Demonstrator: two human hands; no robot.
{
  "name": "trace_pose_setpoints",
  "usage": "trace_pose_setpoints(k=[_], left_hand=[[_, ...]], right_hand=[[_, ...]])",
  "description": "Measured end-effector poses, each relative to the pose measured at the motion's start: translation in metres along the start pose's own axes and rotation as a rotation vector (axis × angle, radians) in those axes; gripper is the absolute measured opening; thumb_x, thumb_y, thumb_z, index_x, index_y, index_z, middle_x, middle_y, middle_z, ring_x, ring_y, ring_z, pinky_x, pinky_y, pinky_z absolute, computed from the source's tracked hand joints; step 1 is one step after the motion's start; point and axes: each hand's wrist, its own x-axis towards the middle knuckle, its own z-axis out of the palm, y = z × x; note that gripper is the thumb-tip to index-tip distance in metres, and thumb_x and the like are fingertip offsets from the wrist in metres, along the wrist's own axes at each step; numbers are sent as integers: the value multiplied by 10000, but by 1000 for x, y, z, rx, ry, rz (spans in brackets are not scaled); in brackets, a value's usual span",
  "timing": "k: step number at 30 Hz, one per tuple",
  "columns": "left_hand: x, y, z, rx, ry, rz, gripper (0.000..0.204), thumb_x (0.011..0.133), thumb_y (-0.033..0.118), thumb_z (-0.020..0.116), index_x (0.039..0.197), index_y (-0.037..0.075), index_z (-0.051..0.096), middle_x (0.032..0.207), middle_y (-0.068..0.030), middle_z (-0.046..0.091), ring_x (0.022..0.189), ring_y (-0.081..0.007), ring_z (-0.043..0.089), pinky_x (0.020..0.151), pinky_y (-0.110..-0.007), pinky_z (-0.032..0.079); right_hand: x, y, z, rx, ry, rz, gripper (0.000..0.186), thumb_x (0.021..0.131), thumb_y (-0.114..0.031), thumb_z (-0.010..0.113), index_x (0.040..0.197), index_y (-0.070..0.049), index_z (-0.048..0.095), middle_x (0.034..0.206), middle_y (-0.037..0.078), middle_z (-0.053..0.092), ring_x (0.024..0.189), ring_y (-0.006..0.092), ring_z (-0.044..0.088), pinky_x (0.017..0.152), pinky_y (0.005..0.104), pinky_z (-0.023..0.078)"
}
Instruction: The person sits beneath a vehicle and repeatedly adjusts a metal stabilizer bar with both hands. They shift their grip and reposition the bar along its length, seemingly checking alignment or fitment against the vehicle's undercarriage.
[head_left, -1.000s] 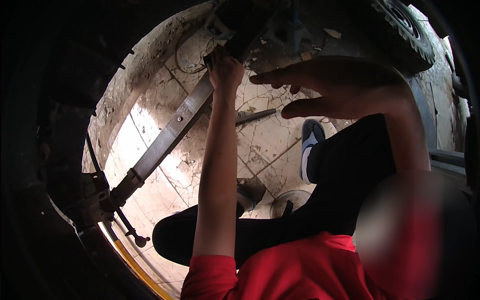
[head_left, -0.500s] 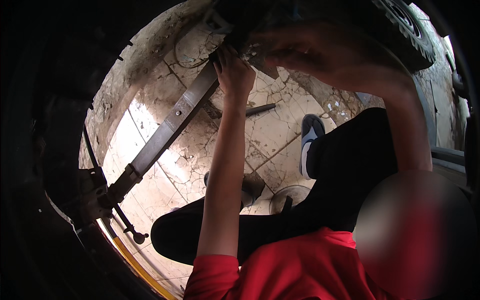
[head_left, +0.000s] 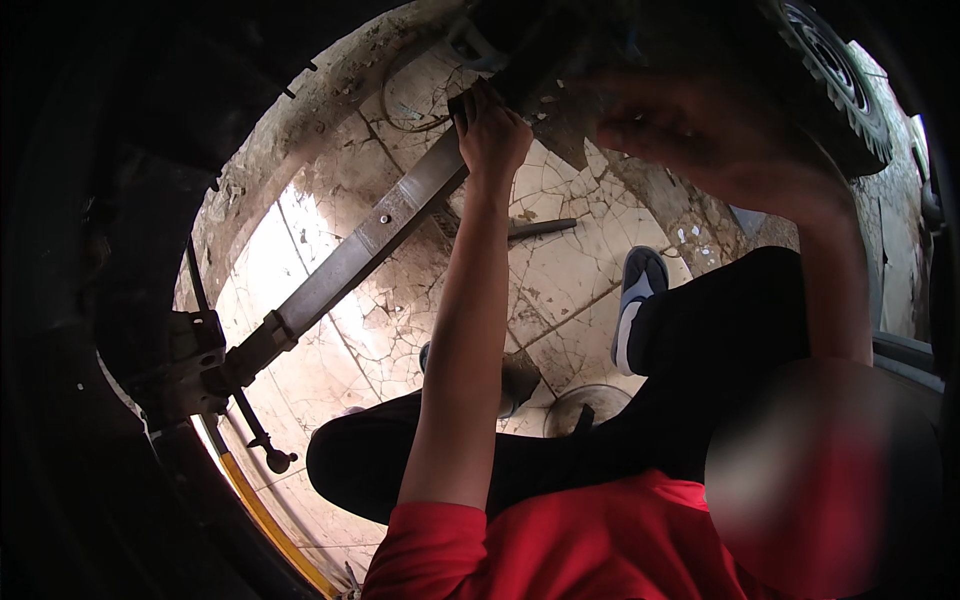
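Observation:
My left hand is closed around the dark upper section of a long flat steel bar, which runs diagonally down to a dark bracket joint with a short ball-ended rod. My right hand reaches over the shadowed metalwork right of my left hand; its fingers are dim and smeared, so what they touch cannot be made out.
A toothed ring is at upper right. Below lie a dark flat strip on cracked floor tiles and a metal disc by my black-trousered legs. Dark wheel-like bodywork fills the left edge, with a yellow strip.
My right hand, earlier outstretched with fingers apart, has moved up into shadow and blurred. My left hand stays on the bar. The whole scene has shifted slightly rightward in view.

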Motion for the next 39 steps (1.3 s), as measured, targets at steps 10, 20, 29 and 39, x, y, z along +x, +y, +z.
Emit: trace_pose_setpoints(k=[10, 20, 29, 39], left_hand=[[-54, 7, 4, 63, 27, 123, 620, 976, 192, 394, 1539, -51, 299, 1599, -227, 319, 1503, -358, 275, 1225, -523, 230], [-28, 3, -2, -21, 131, 2, 568, 993, 184, 380, 1503, -66, 360, 1587, -231, 345, 1497, -343, 296, 1209, -530, 270], [-191, -17, 68, -110, -537, 186, 477, 1008, 227, 448, 1465, 92, 480, 1373, -186, 603, 1310, -342, 547, 1138, -565, 350], [-133, -3, -100, -205, -805, 533, 287, 957, 348, 632, 1008, 95, 756, 935, -112, 713, 926, -308, 677, 832, -425, 535]], right_hand=[[-3, 5, -1, -69, -23, 4, 519, 997, -288, 657, 1471, -131, 514, 1060, 93, 710, 927, 167, 688, 836, 327, 560], [-3, 2, 3, -78, -6, 26, 523, 991, -300, 658, 1457, -110, 517, 1080, 127, 738, 975, 220, 724, 843, 323, 565], [-11, 9, -4, -39, -103, 49, 552, 1010, -258, 634, 1508, -106, 451, 1195, 151, 680, 1040, 197, 699, 897, 316, 551], [-6, 5, 25, -246, -558, 79, 817, 912, -453, 722, 1561, -119, 355, 1405, 214, 569, 1249, 304, 604, 1058, 417, 483]])
